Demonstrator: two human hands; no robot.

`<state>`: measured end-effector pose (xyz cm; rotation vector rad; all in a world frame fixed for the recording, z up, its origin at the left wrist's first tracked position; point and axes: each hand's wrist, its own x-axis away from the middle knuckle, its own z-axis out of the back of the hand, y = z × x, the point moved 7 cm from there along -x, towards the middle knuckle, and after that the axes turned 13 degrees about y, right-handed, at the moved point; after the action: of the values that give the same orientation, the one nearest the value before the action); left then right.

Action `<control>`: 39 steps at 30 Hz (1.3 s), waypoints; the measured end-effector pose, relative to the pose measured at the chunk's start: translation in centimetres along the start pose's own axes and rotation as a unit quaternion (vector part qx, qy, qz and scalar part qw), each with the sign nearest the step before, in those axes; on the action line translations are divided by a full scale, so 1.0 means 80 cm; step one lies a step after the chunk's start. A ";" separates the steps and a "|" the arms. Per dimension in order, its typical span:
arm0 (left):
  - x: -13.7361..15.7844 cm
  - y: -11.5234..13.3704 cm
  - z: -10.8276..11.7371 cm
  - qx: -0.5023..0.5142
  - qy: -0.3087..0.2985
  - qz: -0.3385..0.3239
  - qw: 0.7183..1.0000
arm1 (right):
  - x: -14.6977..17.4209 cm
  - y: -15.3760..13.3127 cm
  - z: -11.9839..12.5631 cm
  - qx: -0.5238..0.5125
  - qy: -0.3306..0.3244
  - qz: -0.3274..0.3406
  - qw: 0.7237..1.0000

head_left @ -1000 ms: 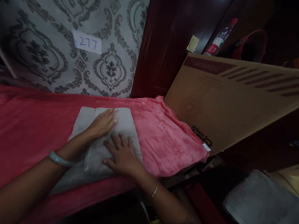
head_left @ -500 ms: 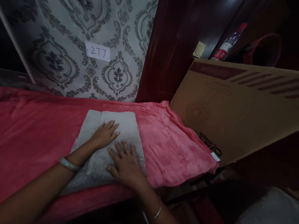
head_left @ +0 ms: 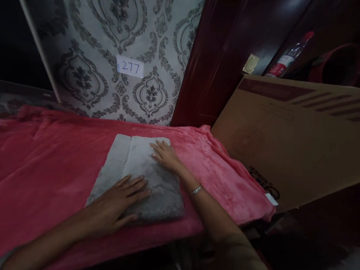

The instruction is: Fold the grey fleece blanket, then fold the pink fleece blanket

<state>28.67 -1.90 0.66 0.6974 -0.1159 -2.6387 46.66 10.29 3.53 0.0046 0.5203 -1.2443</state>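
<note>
A folded grey towel point(head_left: 143, 165) with a soft pile lies flat on a pink plush blanket point(head_left: 62, 153). One layer's straight edge runs down its left part. Resting on the towel's near half, my left hand point(head_left: 114, 203) is open, palm down, with fingers pointing right. My right hand point(head_left: 166, 155) lies open at the towel's far right corner, its fingers stretched toward the middle. Neither hand grips anything; both appear to touch the cloth. The undersides of the hands are hidden.
A large cardboard box point(head_left: 302, 128) leans at the right, beside a dark red wooden panel point(head_left: 210, 60). A plastic bottle point(head_left: 291, 56) with a red cap stands behind it. A paper marked 277 point(head_left: 130, 66) is on the patterned wall point(head_left: 155, 26).
My left hand has drawn back to the towel's near part, while my right hand has moved forward to its far right corner. The view has shifted slightly left.
</note>
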 end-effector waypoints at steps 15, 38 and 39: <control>0.025 -0.002 -0.022 -0.081 0.028 -0.010 0.996 | -0.044 0.027 -0.077 0.014 -0.073 -0.020 0.997; 0.071 -0.137 0.029 -0.106 0.055 0.012 0.993 | 0.195 0.091 -0.007 -0.052 0.088 0.018 0.995; 0.065 -0.133 0.027 -0.094 0.038 -0.006 0.995 | 0.195 0.082 -0.007 -0.047 0.088 0.030 0.995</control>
<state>19.60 5.70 -1.73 0.7359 0.1567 -2.5880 55.82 -1.35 -4.65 0.0513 0.7270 -1.1667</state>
